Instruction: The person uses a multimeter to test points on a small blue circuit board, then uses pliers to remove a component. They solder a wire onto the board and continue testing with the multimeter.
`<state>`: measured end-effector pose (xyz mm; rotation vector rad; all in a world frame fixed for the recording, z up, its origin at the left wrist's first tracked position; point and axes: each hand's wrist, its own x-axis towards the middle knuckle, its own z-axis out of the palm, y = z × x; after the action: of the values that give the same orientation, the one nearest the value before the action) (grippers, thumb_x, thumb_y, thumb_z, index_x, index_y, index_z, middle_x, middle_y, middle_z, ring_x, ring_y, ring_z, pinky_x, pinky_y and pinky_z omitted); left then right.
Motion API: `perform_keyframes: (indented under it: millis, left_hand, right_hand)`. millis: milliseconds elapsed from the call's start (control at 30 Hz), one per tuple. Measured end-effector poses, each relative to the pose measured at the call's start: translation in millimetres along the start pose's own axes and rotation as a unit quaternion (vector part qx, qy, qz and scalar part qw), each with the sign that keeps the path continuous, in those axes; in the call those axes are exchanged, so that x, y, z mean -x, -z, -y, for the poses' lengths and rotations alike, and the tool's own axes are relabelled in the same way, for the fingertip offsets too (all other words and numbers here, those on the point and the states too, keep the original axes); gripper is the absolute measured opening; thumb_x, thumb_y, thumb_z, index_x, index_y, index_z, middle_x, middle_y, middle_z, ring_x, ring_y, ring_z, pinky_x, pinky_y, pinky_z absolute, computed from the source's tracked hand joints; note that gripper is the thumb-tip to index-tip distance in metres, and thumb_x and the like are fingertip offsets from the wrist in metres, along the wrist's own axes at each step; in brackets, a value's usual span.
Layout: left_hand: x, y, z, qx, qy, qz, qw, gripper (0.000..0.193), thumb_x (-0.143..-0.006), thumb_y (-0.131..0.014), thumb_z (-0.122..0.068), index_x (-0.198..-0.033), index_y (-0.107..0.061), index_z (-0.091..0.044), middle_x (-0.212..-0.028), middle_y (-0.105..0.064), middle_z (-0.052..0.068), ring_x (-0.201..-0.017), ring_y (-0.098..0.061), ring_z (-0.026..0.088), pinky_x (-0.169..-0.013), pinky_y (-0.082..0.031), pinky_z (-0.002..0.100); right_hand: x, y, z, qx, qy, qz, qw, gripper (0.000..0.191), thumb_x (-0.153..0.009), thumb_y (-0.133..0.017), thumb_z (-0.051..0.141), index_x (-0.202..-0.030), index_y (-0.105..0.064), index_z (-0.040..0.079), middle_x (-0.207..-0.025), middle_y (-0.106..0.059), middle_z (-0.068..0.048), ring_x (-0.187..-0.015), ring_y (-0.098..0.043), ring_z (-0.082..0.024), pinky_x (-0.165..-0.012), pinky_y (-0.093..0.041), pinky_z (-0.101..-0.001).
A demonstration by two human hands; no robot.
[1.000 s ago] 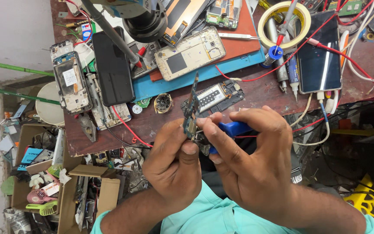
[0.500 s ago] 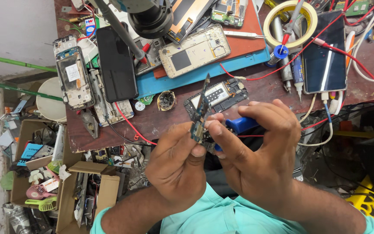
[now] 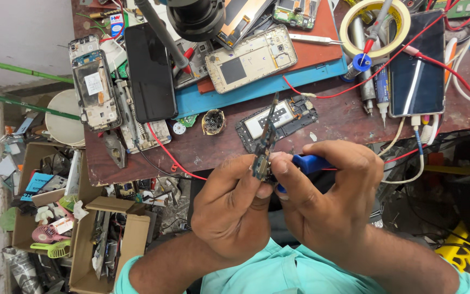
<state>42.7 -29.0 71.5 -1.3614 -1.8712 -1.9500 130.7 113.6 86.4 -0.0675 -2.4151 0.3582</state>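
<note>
My left hand [image 3: 235, 204] pinches a narrow phone circuit board [image 3: 264, 147] at its lower end and holds it upright above the bench edge. My right hand [image 3: 330, 198] grips a blue-handled tool [image 3: 310, 162] whose tip meets the lower part of the board. Both thumbs press together at the board. Just behind the board lies an opened phone frame with a white battery [image 3: 277, 118] on the brown workbench [image 3: 208, 149].
A black phone [image 3: 149, 72] and stripped phone frames [image 3: 94, 90] lie at the left. A gold phone back [image 3: 251, 57] rests on a blue mat [image 3: 229, 97]. A tape roll [image 3: 375, 19], dark tablet [image 3: 417, 65], red wires [image 3: 330, 95] and cardboard boxes of parts [image 3: 104, 239] surround the bench.
The view has shifted a little, so bench and hands sit slightly differently in frame. Both hands keep the same hold on board and tool, working close together.
</note>
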Motion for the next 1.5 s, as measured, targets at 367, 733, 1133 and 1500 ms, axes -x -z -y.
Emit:
perform_keyframes:
  millis: [367, 733, 1133, 1500]
  left_hand:
    - [0, 0, 2, -0.023, 0.009, -0.018, 1.000, 0.035, -0.108, -0.064, 0.010, -0.141, -0.057, 0.001, -0.130, -0.068, 0.020, -0.110, -0.074, 0.023, -0.093, -0.061, 0.024]
    - [-1, 3, 2, -0.083, 0.026, -0.026, 0.996, 0.031, -0.108, -0.066, 0.005, -0.138, -0.061, 0.000, -0.130, -0.070, 0.021, -0.107, -0.075, 0.020, -0.091, -0.061, 0.023]
    - [-4, -1, -6, -0.045, 0.075, -0.028, 0.996, 0.031, -0.108, -0.067, -0.001, -0.139, -0.063, 0.000, -0.125, -0.072, 0.018, -0.104, -0.074, 0.015, -0.090, -0.059, 0.021]
    - [0, -8, -6, -0.028, 0.074, -0.032, 0.996, 0.027, -0.107, -0.069, -0.001, -0.134, -0.065, 0.004, -0.128, -0.072, 0.019, -0.104, -0.075, 0.018, -0.089, -0.060, 0.022]
  right_hand:
    - [1, 0, -1, -0.075, -0.008, 0.016, 0.997, 0.052, -0.095, -0.074, 0.013, -0.144, -0.058, 0.017, -0.112, -0.056, -0.008, -0.098, -0.054, -0.026, -0.087, -0.040, -0.0430]
    - [-8, 10, -7, -0.156, -0.031, 0.068, 0.985, 0.046, -0.096, -0.071, 0.012, -0.141, -0.060, 0.010, -0.117, -0.060, -0.013, -0.104, -0.059, -0.030, -0.090, -0.048, -0.0432]
    - [-14, 4, -13, -0.068, 0.006, 0.011, 0.998, 0.043, -0.096, -0.072, 0.022, -0.136, -0.058, 0.015, -0.125, -0.053, -0.019, -0.117, -0.052, -0.038, -0.103, -0.042, -0.0567]
    - [-1, -10, -16, -0.077, -0.002, -0.015, 0.997, 0.042, -0.101, -0.068, 0.023, -0.141, -0.054, 0.021, -0.131, -0.051, -0.018, -0.125, -0.052, -0.036, -0.115, -0.040, -0.0613]
